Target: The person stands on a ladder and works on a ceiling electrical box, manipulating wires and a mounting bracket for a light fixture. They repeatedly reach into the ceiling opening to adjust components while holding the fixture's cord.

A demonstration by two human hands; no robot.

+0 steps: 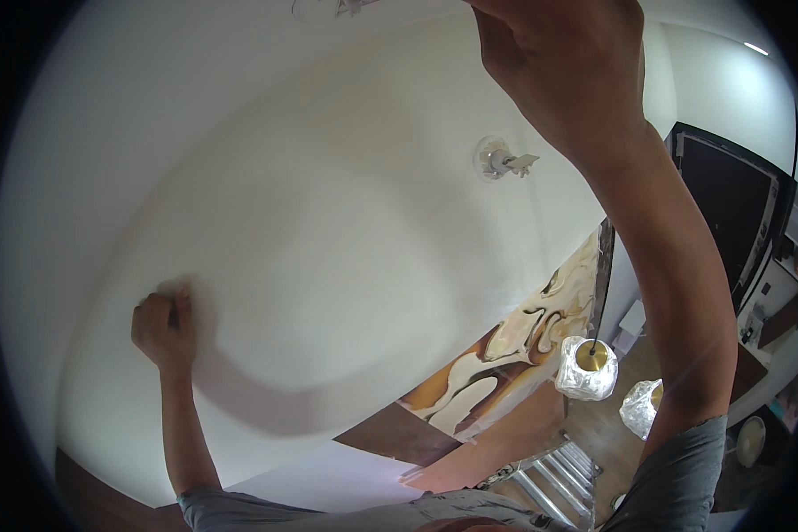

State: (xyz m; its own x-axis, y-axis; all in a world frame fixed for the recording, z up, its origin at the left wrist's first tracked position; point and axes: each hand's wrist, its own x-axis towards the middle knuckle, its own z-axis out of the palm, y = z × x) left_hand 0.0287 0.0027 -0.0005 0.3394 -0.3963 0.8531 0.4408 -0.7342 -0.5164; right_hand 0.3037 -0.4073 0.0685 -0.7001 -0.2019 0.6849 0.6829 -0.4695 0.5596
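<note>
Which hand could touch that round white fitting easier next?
Probably the right hand: it looks much nearer the white fitting. The left hand is curled, far off to the left. But the right fingertips are out of view, so they might be busy.

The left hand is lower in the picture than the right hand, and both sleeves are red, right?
Not red: the head view shows both sleeves are grey. The left hand is indeed lower there than the right hand.

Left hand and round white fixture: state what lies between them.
In the head view, only smooth cream surface, crossed by faint shadows, lies between the bare left hand and the round white fixture.
</note>
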